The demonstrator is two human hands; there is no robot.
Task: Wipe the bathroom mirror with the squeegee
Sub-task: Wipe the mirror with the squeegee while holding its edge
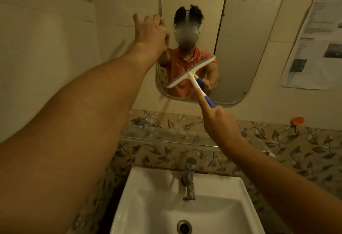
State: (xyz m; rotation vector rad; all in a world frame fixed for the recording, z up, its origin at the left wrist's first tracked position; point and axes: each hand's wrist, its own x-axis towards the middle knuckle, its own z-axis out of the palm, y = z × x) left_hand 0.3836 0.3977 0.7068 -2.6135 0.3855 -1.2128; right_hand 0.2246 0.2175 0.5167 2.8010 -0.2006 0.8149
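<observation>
Left hand [150, 32]: fingers loosely spread at the left edge of the mirror [238, 39], holding nothing. Squeegee [191, 73] is over the lower glass, contact unclear. Blade axis slants low-left to high-right. The handle runs down-right into the right hand [220, 121], which grips it, forefinger along the shaft.

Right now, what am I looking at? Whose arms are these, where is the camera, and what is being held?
No machine here: a person works bare-handed, filmed by one wide camera worn on their head, so you see what they see. The right hand grips a white squeegee by its blue handle, blade tilted at the lower part of the mirror. The left hand reaches the mirror's left edge; whether its fingers grip it is unclear. Below are a white sink and a metal tap. On the right wall hang paper sheets.
</observation>
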